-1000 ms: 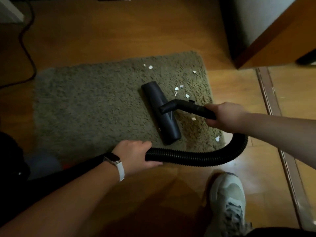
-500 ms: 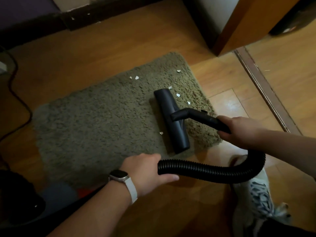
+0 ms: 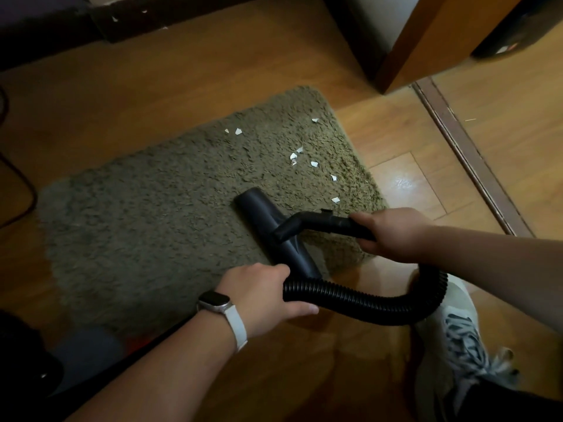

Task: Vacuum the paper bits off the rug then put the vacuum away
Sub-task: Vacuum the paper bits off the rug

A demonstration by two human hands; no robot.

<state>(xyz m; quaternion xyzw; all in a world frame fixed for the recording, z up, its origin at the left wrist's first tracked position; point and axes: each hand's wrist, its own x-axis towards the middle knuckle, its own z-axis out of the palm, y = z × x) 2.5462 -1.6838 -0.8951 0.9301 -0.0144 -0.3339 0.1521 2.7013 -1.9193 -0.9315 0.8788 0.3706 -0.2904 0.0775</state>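
A shaggy olive rug lies on the wooden floor. Several white paper bits are scattered over its far right part. The black vacuum floor head rests flat on the rug's near right side, short of the bits. My right hand grips the black wand handle that joins the head. My left hand, with a white-strapped watch on its wrist, holds the ribbed black hose, which loops round to the right and up behind my right hand.
My grey sneaker stands on the floor under the hose loop at the right. A wooden door edge and a floor threshold strip lie at the upper right. A dark cable curls at the left edge. A dark baseboard runs along the top.
The vacuum head has slid back toward me and to the near right edge of the rug, uncovering paper bits beyond it. Both hands keep their grips. The view has shifted.
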